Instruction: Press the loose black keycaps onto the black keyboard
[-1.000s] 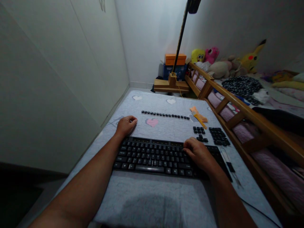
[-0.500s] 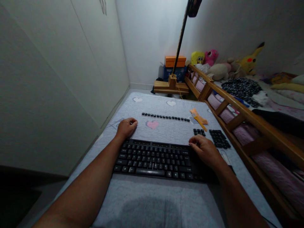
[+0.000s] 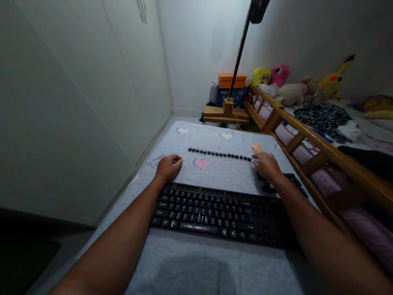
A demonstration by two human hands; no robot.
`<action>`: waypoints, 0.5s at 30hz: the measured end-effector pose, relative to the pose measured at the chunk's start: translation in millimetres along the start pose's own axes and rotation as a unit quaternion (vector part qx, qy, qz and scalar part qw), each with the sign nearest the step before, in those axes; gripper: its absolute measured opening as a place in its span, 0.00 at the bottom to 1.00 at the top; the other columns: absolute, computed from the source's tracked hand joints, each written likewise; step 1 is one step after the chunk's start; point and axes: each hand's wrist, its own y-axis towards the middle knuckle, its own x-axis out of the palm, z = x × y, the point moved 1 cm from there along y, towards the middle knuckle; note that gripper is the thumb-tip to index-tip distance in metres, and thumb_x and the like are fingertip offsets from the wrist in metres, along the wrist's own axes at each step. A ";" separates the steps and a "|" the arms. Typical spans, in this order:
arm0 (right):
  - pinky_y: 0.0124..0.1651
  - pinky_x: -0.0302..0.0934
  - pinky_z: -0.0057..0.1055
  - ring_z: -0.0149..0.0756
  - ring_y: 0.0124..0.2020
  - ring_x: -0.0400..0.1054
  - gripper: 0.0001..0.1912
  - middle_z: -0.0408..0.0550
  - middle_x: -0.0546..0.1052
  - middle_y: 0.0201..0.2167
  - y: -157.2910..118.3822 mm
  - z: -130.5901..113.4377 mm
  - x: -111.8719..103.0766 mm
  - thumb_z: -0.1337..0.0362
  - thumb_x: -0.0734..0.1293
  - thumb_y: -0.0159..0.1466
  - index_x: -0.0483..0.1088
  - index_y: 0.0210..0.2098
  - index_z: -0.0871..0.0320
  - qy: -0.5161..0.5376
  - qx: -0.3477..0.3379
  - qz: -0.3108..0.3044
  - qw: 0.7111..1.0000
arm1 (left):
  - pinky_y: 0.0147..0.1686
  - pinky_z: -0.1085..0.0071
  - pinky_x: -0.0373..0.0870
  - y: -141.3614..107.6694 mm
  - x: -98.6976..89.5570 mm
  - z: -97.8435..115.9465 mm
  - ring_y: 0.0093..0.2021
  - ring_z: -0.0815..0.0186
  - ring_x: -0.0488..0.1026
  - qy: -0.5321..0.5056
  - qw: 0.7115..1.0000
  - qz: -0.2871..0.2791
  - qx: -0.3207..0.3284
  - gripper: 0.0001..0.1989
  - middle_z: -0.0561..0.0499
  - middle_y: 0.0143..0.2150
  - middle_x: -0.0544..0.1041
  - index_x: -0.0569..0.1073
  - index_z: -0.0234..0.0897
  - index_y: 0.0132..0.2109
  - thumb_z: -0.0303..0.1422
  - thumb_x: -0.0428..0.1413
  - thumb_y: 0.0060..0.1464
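Note:
A black keyboard (image 3: 202,209) lies on the bedspread, its right-hand section stripped of keycaps and partly covered by my right forearm. My left hand (image 3: 168,167) rests closed just beyond the keyboard's top left corner; a dark spot shows by its thumb, too small to name. Past the keyboard runs a straight row of black keycaps (image 3: 219,154). At the right end of that row is my right hand (image 3: 266,164), thumb and index finger slightly apart beside the last keycap. Whether they touch it I cannot tell. More loose keycaps (image 3: 294,180) lie under and beyond my right wrist.
An orange item (image 3: 256,146) is partly hidden behind my right hand. A wooden bed rail (image 3: 307,133) borders the right side, with plush toys behind it. A white cabinet (image 3: 92,102) stands at left. A wooden stand (image 3: 227,110) holds a black pole at the far end.
My right hand has moved forward from the keyboard's top right to the end of the keycap row. My left hand stays put. The view has shifted slightly.

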 end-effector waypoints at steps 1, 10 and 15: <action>0.53 0.56 0.36 0.43 0.49 0.68 0.16 0.55 0.77 0.48 3.7 0.4 4.2 0.67 0.62 0.62 0.75 0.46 0.59 -0.005 0.003 -0.003 1.000 | 0.40 0.69 0.68 -0.1 -0.2 0.3 0.35 0.62 0.75 0.000 1.000 0.001 0.000 0.15 0.48 0.36 0.81 0.79 0.37 0.35 0.41 0.51 0.51; 0.53 0.56 0.36 0.44 0.51 0.66 0.14 0.56 0.76 0.48 22.4 0.8 21.7 0.66 0.63 0.61 0.76 0.44 0.58 -0.031 0.002 -0.034 0.999 | 0.38 0.68 0.67 -0.3 0.8 -1.6 0.34 0.62 0.75 -0.003 1.000 0.000 0.004 0.16 0.48 0.35 0.80 0.78 0.37 0.35 0.42 0.51 0.51; 0.50 0.58 0.37 0.47 0.48 0.68 0.14 0.56 0.77 0.46 24.0 0.6 23.4 0.66 0.63 0.60 0.77 0.42 0.57 -0.035 0.022 -0.039 0.998 | 0.38 0.69 0.67 -0.2 0.3 -0.8 0.35 0.62 0.75 -0.005 1.000 -0.002 0.004 0.15 0.48 0.36 0.81 0.78 0.37 0.35 0.41 0.51 0.51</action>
